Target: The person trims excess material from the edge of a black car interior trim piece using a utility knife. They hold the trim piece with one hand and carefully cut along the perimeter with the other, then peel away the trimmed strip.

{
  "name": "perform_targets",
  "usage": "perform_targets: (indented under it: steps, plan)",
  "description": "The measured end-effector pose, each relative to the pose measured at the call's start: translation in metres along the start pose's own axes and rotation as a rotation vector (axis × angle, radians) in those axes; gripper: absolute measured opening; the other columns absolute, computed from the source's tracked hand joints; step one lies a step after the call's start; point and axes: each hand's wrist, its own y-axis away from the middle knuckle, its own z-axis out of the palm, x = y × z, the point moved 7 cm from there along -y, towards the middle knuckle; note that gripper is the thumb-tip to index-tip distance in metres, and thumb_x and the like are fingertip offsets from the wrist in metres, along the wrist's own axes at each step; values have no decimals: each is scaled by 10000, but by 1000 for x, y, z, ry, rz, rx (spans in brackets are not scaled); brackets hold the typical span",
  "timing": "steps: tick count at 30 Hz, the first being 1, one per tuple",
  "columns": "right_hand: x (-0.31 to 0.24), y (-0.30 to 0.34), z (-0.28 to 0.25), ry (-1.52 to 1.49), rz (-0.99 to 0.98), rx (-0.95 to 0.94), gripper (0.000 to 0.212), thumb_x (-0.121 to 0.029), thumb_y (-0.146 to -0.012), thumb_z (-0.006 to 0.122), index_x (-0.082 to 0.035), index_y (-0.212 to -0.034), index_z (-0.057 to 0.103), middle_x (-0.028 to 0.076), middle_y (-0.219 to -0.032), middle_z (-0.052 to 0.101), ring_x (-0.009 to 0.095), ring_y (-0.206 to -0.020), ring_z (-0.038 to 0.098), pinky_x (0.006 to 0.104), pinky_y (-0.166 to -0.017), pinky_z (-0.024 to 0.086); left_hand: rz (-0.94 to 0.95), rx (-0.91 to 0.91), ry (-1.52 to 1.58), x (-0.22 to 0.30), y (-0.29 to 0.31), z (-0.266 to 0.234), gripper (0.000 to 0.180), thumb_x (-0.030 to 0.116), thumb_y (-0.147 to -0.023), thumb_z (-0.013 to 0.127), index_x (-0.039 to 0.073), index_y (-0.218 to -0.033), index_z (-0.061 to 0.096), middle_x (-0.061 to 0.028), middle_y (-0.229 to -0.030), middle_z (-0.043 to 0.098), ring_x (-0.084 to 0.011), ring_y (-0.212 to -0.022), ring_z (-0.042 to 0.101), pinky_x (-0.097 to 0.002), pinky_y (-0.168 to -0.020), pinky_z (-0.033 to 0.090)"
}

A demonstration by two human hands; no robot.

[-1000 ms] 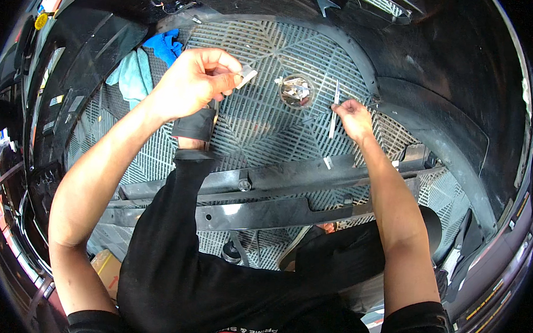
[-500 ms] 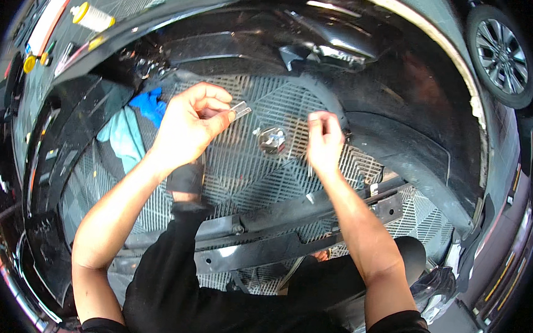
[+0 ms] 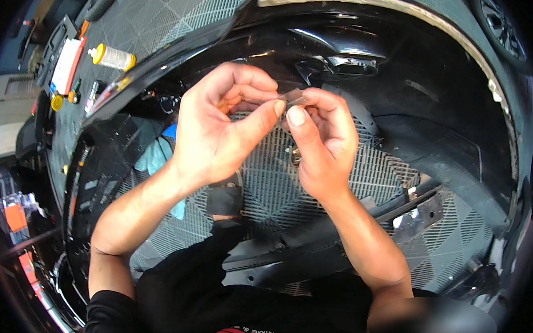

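A small, thin, flat metallic piece (image 3: pixel 295 98) is held up in front of the bumper; its exact kind cannot be made out. Thumb and fingers of my left hand (image 3: pixel 217 122) pinch its left end. My right hand (image 3: pixel 325 145) meets it from the other side, thumb and forefinger closed on the right end, so the fingertips of both hands nearly touch. Curving around beyond my hands is a large black car bumper (image 3: pixel 428 72), its hollow side facing me. Behind my right hand, a small round dish (image 3: pixel 294 158) on the floor is mostly covered.
Grated floor tiles (image 3: pixel 265 181) lie below. A teal cloth (image 3: pixel 152 156) rests left of my forearm. A long black bar (image 3: pixel 310 244) crosses in front of my body. Beyond the bumper's left side lies a white bottle with yellow ends (image 3: pixel 114 58). A car wheel (image 3: pixel 504 27) stands far right.
My right hand has moved up and left to the metallic piece and now grips it too. My left hand has shifted right with it. The whole view has also shifted.
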Motion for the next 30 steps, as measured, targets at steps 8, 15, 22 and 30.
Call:
perform_targets:
  steps: [8,15,22,30]
  plan:
    - [-31,-24,6,-136,-137,144,215,-82,-968,708,35,-1134,638,68,-1005,702,105,-889,656,248,-821,542,469,-96,-420,95,23,0,368,-76,-910,675,-41,-1249,535,-236,-1151,693,-258,-1030,708,-360,-923,579]
    - [-23,-50,39,-387,-160,165,242,-100,-986,683,28,-1186,635,111,-1073,708,186,-936,715,330,-826,606,581,-135,-701,128,-28,-15,488,9,-896,729,-20,-1359,577,-167,-1301,670,-215,-1212,624,-369,-1085,440]
    - [-24,-54,41,-436,-189,237,186,-55,-956,706,69,-1087,658,109,-975,725,141,-840,696,269,-778,588,519,-183,-729,105,-43,-6,526,-17,-832,782,-44,-1323,597,-114,-1247,671,-188,-1146,639,-338,-1000,498]
    - [-24,-56,47,-431,-230,253,185,-34,-955,701,85,-1082,638,132,-987,729,140,-857,697,263,-781,586,560,-88,-611,99,-48,-12,372,36,-808,762,56,-1176,708,-28,-1017,739,-106,-923,680,-270,-844,531]
